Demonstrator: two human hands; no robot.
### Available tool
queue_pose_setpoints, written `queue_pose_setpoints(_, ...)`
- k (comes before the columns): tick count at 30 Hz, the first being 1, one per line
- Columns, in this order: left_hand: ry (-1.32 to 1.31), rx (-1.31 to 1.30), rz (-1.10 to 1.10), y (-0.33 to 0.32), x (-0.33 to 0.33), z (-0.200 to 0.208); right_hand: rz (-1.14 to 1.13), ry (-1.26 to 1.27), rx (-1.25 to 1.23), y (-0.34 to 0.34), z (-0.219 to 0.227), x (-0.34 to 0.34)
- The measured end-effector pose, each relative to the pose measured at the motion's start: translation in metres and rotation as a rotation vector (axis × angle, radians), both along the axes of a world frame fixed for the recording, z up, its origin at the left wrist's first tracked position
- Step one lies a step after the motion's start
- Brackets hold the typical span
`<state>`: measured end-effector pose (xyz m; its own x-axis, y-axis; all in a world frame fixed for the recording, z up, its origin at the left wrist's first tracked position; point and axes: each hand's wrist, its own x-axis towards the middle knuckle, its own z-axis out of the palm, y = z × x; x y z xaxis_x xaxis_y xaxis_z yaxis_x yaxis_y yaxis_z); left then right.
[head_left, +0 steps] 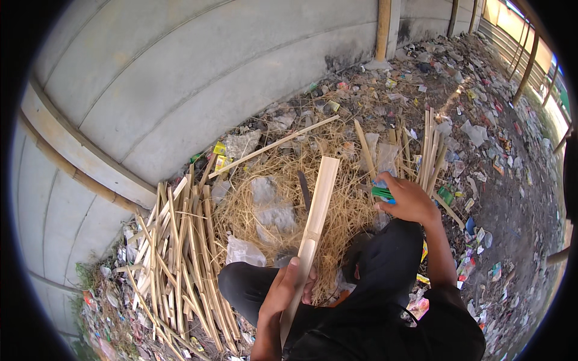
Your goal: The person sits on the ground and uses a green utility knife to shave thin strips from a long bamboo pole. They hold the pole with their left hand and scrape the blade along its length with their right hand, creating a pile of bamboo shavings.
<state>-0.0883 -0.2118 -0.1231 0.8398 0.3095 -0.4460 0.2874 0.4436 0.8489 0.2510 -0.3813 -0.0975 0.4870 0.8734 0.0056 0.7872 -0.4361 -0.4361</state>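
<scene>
My left hand [280,293] is closed around the lower part of a split bamboo piece [317,213]. The piece slants up and away from my lap, its pale hollow inner side and a node showing. To the right, above my right knee, my right hand [409,197] grips a knife [382,193] by its green handle. Its short blade points left toward the bamboo, apart from it. Just left of the bamboo's upper end, a dark flat strip [304,191] stands out against the straw; whether it is a blade I cannot tell.
A heap of split bamboo strips [186,259] lies at my left, with a smaller bundle [430,150] at the right. One long strip [274,146] lies across the straw [343,240]. A concrete wall [211,66] rises ahead. Litter [481,198] covers the ground.
</scene>
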Motion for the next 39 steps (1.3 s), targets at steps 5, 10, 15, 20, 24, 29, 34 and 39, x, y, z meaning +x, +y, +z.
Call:
queue_pose_setpoints(5,0.015,0.057,0.000,0.005,0.001,0.006,0.004,0.005,-0.119,0.013,0.012,-0.005)
queue_pose_setpoints(10,-0.004,0.064,-0.020,0.007,0.000,0.008,0.027,0.167,0.047,0.026,0.017,-0.018)
queue_pose_setpoints(15,-0.023,0.018,-0.049,0.003,0.005,0.001,0.039,0.660,0.464,0.029,-0.010,-0.014)
queue_pose_setpoints(20,0.010,-0.005,-0.139,-0.007,0.010,-0.003,-0.058,1.184,0.564,0.043,0.019,-0.034)
queue_pose_setpoints(24,0.004,-0.036,-0.190,-0.005,0.011,-0.007,-0.055,1.103,0.581,0.054,0.011,-0.033)
queue_pose_setpoints(29,-0.054,0.028,-0.018,-0.012,0.021,-0.002,-0.151,1.156,0.667,0.056,0.003,-0.037)
queue_pose_setpoints(34,-0.241,0.522,0.208,-0.012,0.037,0.002,-0.125,1.136,0.694,0.059,0.008,-0.044)
queue_pose_setpoints(39,-0.271,0.702,0.222,-0.007,0.040,-0.001,-0.111,0.957,0.665,0.060,0.013,-0.046)
